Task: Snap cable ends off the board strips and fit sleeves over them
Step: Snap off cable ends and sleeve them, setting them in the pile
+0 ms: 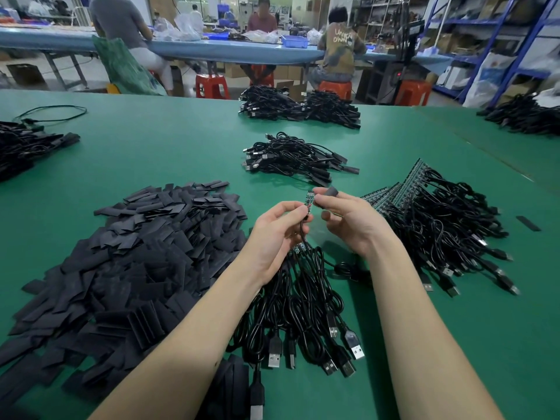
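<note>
My left hand (pixel 277 234) pinches a cable end, a small green board piece (pixel 309 200) that stands upright above my fingers, its black cable hanging down into a bundle of USB cables (pixel 306 301) under my wrists. My right hand (pixel 348 219) pinches a black sleeve (pixel 331 191) just right of the board's top, apart from it. A large heap of flat black sleeves (pixel 130 268) lies to the left. Green board strips with cables attached (pixel 430 213) are stacked to the right.
Piles of sleeved cables (pixel 294 157) lie further back on the green table (pixel 157 147), with more at the far middle, left edge and right edge. One loose sleeve (pixel 528 223) lies at the right. People sit at a blue bench beyond.
</note>
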Available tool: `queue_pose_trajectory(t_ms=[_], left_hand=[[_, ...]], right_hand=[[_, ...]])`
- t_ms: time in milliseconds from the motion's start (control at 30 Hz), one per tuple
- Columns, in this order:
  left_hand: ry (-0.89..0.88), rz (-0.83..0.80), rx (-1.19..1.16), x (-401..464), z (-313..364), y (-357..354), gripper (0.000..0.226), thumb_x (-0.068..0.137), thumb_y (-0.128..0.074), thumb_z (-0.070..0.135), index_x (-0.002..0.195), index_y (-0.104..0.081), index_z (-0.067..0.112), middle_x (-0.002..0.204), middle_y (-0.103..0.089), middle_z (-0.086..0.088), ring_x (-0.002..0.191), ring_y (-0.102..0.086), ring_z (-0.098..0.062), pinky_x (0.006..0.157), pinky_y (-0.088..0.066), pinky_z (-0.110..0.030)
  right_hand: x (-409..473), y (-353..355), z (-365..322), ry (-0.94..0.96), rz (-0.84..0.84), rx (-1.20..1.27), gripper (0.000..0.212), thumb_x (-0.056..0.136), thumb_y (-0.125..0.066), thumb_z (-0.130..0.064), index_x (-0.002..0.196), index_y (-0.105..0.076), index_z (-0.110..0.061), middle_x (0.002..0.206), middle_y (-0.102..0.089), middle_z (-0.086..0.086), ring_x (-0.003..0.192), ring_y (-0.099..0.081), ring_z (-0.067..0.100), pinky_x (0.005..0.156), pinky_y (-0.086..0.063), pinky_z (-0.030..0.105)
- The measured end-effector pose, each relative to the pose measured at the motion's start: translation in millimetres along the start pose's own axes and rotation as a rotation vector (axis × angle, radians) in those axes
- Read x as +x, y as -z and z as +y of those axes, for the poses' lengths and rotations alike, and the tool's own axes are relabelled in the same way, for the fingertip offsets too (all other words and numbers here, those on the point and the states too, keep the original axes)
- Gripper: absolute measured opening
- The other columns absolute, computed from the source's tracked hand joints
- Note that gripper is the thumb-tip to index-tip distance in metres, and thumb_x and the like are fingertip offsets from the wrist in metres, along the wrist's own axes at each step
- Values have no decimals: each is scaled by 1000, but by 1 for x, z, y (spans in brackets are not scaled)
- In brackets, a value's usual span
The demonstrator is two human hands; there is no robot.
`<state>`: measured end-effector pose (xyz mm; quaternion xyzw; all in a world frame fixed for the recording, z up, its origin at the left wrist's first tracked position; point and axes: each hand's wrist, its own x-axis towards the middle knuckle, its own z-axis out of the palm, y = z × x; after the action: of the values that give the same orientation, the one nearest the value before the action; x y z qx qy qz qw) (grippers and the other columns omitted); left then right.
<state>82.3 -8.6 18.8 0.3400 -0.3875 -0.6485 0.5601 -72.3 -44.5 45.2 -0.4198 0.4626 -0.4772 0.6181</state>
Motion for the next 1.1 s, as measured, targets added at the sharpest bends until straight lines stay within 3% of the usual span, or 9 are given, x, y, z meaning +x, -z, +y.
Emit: queue_pose_trajectory(t_ms=[100,267,400,500,633,833,1100], left_hand=[[-2,3,6,0,0,-1,4,97,-60,10,97,-63,12,76,-70,2,63,-59,-9,65,-47,-19],[3,0,1,0,0,0,4,97,-60,9,96,-63,11,76,-69,2,63,-59,-9,65,-48,-19],[13,2,-9,0,0,0,4,97,-61,9,99,-64,10,76,-69,1,63,-59,-9,64,-49,-18],[15,-2,-4,0,0,0,4,97,-61,10,99,-64,11,76,-69,2,63,-59,-9,64,-48,-18],[14,-10,-4,0,1,1,5,97,-61,10,99,-65,10,77,-69,2,63,-59,-9,65,-48,-18],[8,-20,-10,-1,1,1,6,96,-62,10,95,-68,12,77,-69,2,62,-59,-8,63,-50,-17],[5,-44,33,0,3,1,7,96,-62,11,95,-68,14,77,-68,2,62,-57,-7,61,-45,-16]], right_hand=[[-1,-3,-3,-5,-9,-65,13,88,-68,4,92,-72,-8,70,-63,-2,57,-48,8,48,-39,15],[-4,-4,-7,-17,-84,90,16,99,-51,3,101,-66,-1,69,-65,1,58,-59,7,55,-49,14],[-6,2,-8,67,-96,139,20,98,-61,-7,114,-68,2,83,-73,0,70,-63,6,63,-53,12],[-8,5,-10,143,-57,220,28,88,-71,-14,112,-70,0,98,-75,6,75,-65,7,67,-54,13],[-10,5,-11,214,-60,191,35,82,-74,-20,111,-71,-2,101,-75,7,75,-65,8,70,-55,15],[-9,4,-8,248,-59,123,15,93,-67,-4,106,-72,0,94,-76,9,76,-70,11,75,-56,17],[-13,3,-11,232,-71,166,13,93,-65,-2,104,-72,0,92,-77,9,78,-71,10,75,-56,15]])
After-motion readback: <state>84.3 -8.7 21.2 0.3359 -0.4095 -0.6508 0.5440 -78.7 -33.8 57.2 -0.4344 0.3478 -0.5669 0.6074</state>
